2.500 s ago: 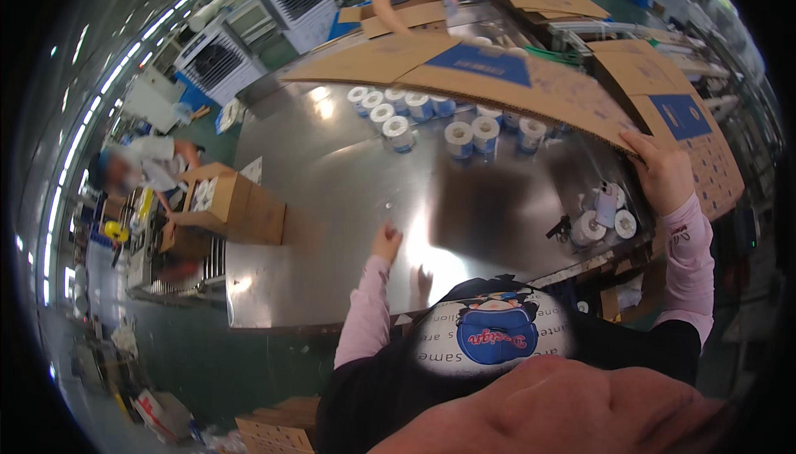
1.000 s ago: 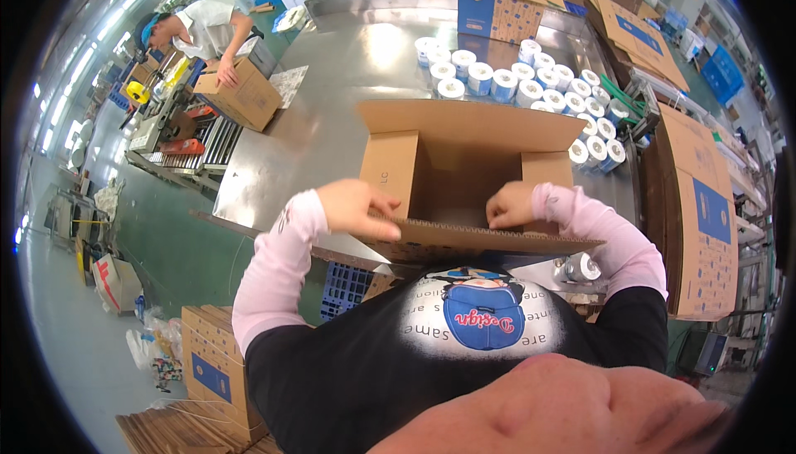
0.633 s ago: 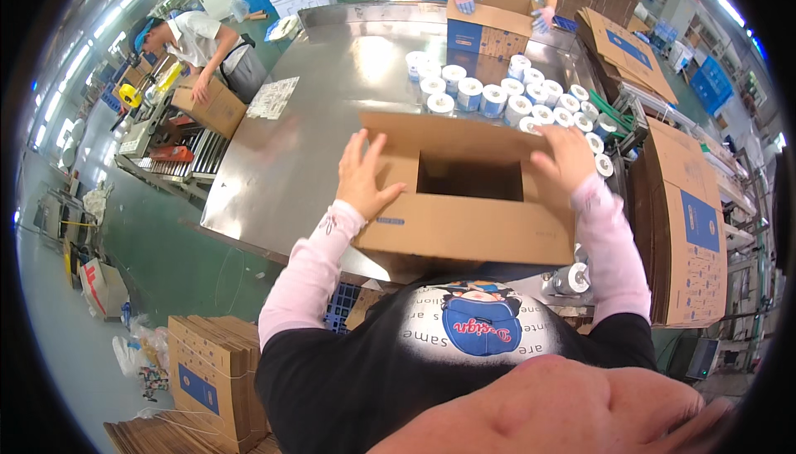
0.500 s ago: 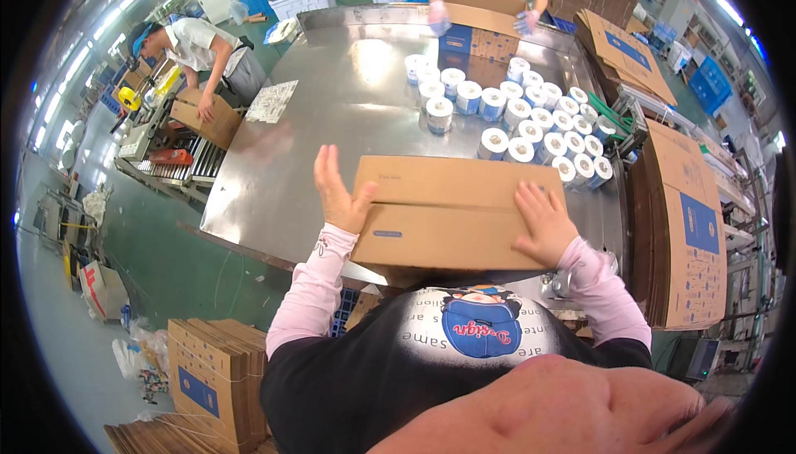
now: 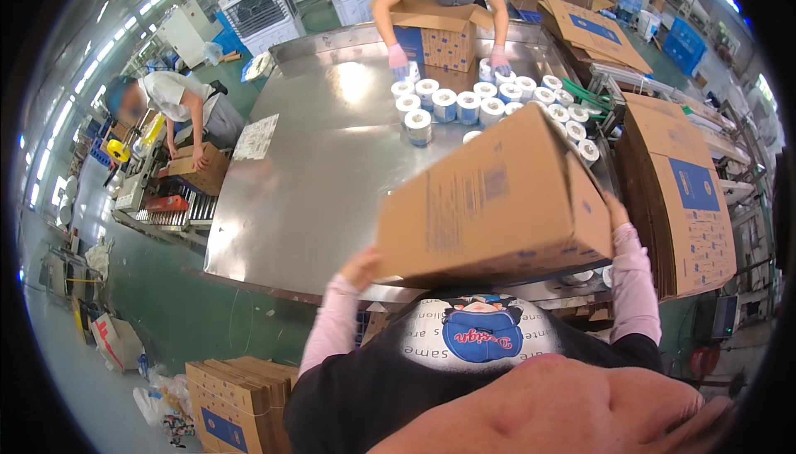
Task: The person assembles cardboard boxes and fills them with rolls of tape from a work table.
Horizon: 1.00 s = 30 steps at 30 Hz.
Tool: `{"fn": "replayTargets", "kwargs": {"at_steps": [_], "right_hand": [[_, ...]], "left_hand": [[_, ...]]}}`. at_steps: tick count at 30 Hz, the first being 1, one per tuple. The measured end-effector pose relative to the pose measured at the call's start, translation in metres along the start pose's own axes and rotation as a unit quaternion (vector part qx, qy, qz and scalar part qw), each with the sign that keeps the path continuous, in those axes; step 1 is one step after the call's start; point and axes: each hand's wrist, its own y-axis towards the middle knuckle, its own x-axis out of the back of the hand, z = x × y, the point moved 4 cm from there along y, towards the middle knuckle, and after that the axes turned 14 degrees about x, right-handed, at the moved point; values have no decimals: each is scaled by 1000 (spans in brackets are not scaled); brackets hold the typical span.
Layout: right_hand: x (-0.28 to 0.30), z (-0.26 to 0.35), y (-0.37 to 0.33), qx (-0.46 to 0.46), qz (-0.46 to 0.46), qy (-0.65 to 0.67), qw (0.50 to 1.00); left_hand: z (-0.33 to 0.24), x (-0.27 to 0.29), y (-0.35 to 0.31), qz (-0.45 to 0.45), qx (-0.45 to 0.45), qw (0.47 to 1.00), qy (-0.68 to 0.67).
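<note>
I hold a brown cardboard box (image 5: 489, 197) tilted up in front of my chest, above the near edge of the steel table (image 5: 307, 180). My left hand (image 5: 362, 267) grips its lower left corner. My right hand (image 5: 615, 209) presses its right end and is mostly hidden behind the box. The flaps look shut on the sides I see. Several white rolls (image 5: 452, 106) stand on the table behind the box.
A person across the table reaches into an open box (image 5: 439, 35) beside the rolls. Another person at the left handles a box (image 5: 195, 168) on a roller conveyor. Flat cartons are stacked at the right (image 5: 688, 197) and on the floor (image 5: 236, 392).
I picked up a flat carton, opened it on the table, folded its flaps shut, then lifted and tipped it up toward me.
</note>
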Motion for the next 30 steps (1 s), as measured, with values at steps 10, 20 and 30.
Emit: {"fn": "replayTargets", "kwargs": {"at_steps": [10,20,30], "right_hand": [[-229,-61,-100,-95,238,69,964],[-372,31,-79,344,229,-290,864],[-409,52,-150,300,359,-519,715]], "left_hand": [[-219,-180,-66,-70,-114,818,559],[-116,-247,29,-10,-89,619,781],[-279,229,-100,-641,142,510,556]]}}
